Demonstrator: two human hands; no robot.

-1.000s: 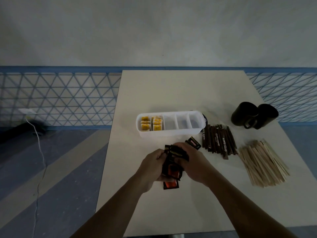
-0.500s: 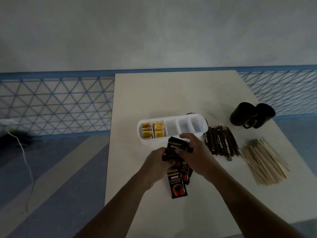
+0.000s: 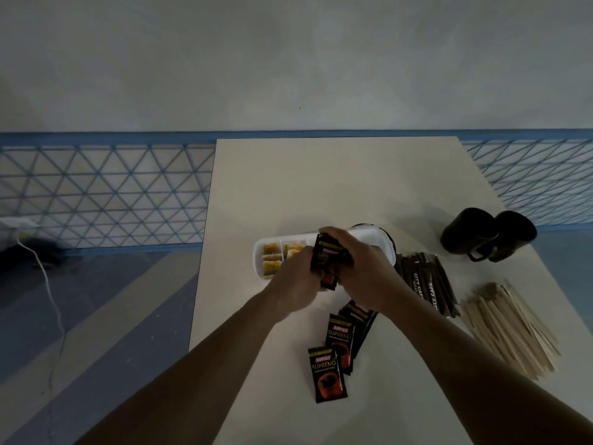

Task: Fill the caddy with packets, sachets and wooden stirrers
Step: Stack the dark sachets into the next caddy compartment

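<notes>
A white divided caddy point(image 3: 373, 239) stands mid-table, its left compartments holding yellow packets point(image 3: 272, 256). Both hands hold a stack of black coffee sachets point(image 3: 328, 259) upright just over the caddy's middle. My left hand point(image 3: 296, 284) grips the stack from the left, my right hand point(image 3: 359, 268) from the top and right. More black sachets point(image 3: 337, 348) lie on the table below my hands. Brown stick packets point(image 3: 425, 281) lie right of the caddy, and a heap of wooden stirrers point(image 3: 507, 326) lies farther right.
Two black mugs point(image 3: 487, 234) stand at the back right of the white table point(image 3: 337, 181). A dark round object point(image 3: 362, 225) peeks out behind the caddy. The table's left edge drops to a blue-grey floor with a white cable point(image 3: 48, 284).
Both hands have lifted the sachet stack from the table front up and forward to the caddy's middle. Several sachets stayed behind on the table.
</notes>
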